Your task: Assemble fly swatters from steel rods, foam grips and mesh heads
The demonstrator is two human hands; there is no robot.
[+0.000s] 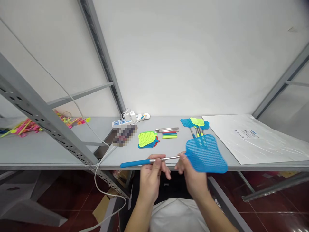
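A blue fly swatter [206,154] with a metal rod and a blue handle lies crosswise in my two hands, over the shelf's front edge. My left hand [152,175] is closed round the rod beside the handle. With thumb and fingers, my right hand [190,175] pinches the rod just below the blue mesh head. Behind them are loose swatter heads [147,138] in yellow-green, blue and red, several metal rods [166,130], and colored handles [169,135]. A pile of assembled swatters [197,122] lies beyond the blue head, partly hidden by it.
At the right a large white wrapped sheet [260,138] covers the shelf. A power strip [125,120] with plugs stands at the back left; its white cable [96,174] hangs over the front edge. A metal post [45,109] rises at the left, with tangled colorful items [29,126] beyond.
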